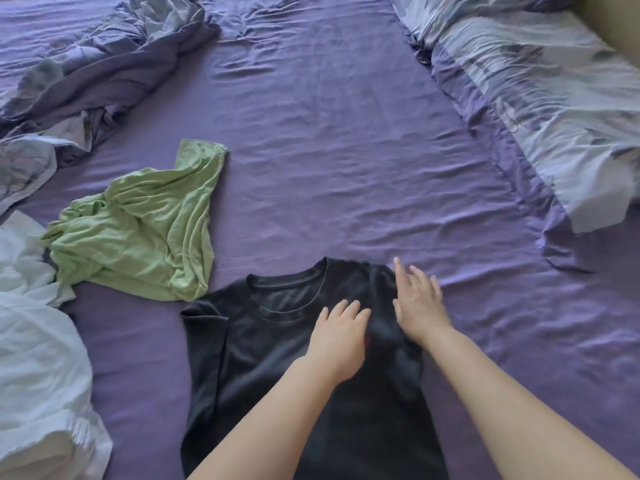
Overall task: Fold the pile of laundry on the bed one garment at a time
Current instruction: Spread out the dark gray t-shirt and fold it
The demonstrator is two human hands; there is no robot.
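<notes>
A black T-shirt [256, 358] lies flat on the purple bed sheet [346, 150], collar pointing away from me, with its right side folded in over the body. My left hand [337, 339] rests flat on the chest of the shirt just below the collar. My right hand [417, 301] lies with straight fingers on the shirt's folded right shoulder edge. A crumpled green garment [138, 230] sits on the sheet to the left of the black shirt. A white garment [38, 341] is bunched at the left edge.
A rumpled purple and pale blue duvet [86, 64] lies across the far left. A patterned pale blue pillow [540, 98] sits at the far right. Open sheet stretches beyond the black shirt.
</notes>
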